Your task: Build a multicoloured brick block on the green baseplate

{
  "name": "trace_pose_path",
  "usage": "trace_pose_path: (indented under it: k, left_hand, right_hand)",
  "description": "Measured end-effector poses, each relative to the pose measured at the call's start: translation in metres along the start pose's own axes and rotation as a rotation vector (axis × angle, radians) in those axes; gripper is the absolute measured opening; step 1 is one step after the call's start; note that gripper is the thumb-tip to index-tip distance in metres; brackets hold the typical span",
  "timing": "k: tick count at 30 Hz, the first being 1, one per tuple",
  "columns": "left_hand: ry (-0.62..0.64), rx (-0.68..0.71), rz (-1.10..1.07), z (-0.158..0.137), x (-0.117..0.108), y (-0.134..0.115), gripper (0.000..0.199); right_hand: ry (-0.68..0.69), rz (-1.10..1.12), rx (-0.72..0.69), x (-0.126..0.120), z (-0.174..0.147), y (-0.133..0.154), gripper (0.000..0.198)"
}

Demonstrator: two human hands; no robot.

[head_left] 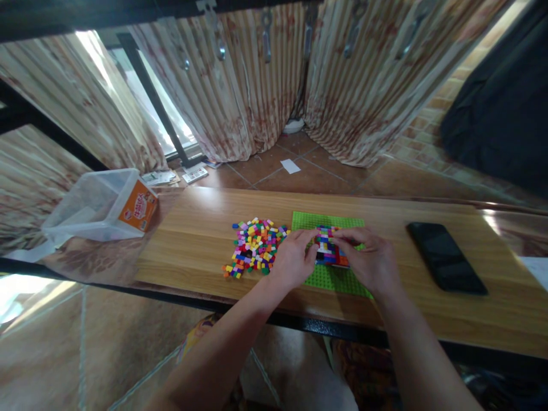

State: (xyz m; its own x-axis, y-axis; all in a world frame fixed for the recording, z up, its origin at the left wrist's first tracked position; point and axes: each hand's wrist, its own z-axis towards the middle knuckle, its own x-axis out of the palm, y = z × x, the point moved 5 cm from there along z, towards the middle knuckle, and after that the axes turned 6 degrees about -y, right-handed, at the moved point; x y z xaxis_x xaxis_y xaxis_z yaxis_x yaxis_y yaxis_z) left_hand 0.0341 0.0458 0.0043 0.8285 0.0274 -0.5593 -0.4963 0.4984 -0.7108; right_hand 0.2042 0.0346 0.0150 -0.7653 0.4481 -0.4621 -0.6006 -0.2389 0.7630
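A small build of toy bricks (pixel 326 248), with blue, white, red and black among its colours, sits on a green studded baseplate (pixel 327 279). My left hand (pixel 295 257) is at its left side, fingers curled and the thumb and index fingertips against the bricks. On the other side, my right hand (pixel 371 255) has its thumb and fingertips pinched together over the build's upper right part. Whatever lies between those fingertips is too small to make out. Just left of the baseplate spreads a pile of loose toy bricks (pixel 257 245) in many colours, partly behind my left hand.
A black phone (pixel 446 257) lies to the right on the wooden table (pixel 188 245). Beyond the table's left end stands a clear plastic bin (pixel 100 202) with an orange label. Patterned curtains (pixel 226 97) hang behind, and a white paper (pixel 290 166) is on the tiled floor.
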Motion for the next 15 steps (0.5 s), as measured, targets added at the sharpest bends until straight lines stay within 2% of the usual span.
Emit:
trace_pose_path:
  k: [9,15]
  left_hand:
    - [-0.033,0.109,-0.01,-0.0026,-0.0003,-0.0041,0.031]
    - [0.025,0.191,0.111,-0.0046,0.0025,-0.0064,0.034]
  right_hand:
    - [0.038,-0.014,0.05,0.0027,0.0002,-0.0035,0.013]
    - [0.017,-0.041,0.114,0.0031,0.0029,-0.0022,0.018]
